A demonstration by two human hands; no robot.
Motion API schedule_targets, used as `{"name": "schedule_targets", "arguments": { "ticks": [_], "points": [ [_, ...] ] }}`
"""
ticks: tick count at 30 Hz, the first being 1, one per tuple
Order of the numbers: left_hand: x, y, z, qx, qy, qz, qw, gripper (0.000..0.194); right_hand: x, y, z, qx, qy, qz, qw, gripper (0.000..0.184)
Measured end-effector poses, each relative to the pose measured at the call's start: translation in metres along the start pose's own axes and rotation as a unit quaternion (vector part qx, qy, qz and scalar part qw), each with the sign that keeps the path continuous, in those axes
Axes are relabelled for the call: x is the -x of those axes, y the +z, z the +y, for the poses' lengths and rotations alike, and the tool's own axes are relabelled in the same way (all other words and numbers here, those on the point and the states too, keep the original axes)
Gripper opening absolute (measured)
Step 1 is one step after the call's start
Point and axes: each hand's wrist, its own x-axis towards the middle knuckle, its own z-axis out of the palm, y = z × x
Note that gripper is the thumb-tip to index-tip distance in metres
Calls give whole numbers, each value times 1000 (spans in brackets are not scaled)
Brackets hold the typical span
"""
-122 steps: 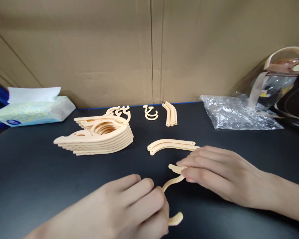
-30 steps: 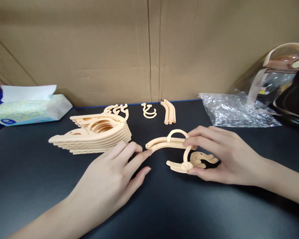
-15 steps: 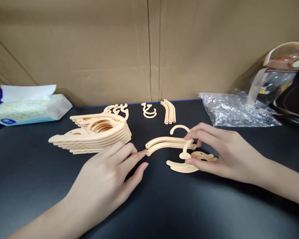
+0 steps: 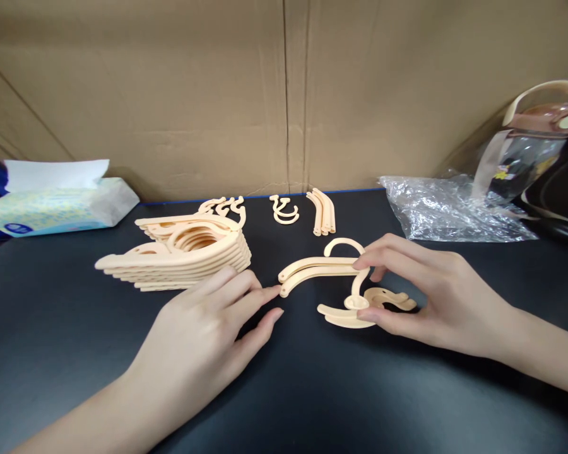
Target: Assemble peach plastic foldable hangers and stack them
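My right hand pinches a cream plastic hanger hook between thumb and fingers. Its curved end points left and its round base faces down. Behind the hook lie two curved hanger arms side by side, their right ends partly hidden by the hook and my fingers. At their left end the index fingertip of my left hand touches the nearer arm; thumb and index finger are apart and nothing is held. Under my right hand are more curved hanger pieces, partly covered by my thumb.
A stack of folded cream hangers stands beside my left hand. Farther back lie loose hooks and several hanger arms. A tissue pack is at left; a crinkled clear bag and a water bottle are at right. Cardboard rises behind.
The hook in my right hand has shifted slightly and tilted, so that its round base shows more. My left hand stays almost still at the ends of the arms.
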Motion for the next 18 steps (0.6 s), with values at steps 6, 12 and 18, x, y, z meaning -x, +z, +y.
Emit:
{"name": "schedule_targets", "arguments": {
  "ticks": [6,12,18],
  "points": [
    [1,2,2,-24,11,8,1000,24,-2,-1,0,62,10,21,998,27],
    [-1,2,-1,-14,25,2,1000,27,-3,1,-2,35,37,6,999,27],
    [-3,0,1,-6,26,11,1000,25,-1,3,-3,24,43,5,999,27]
  ]
}}
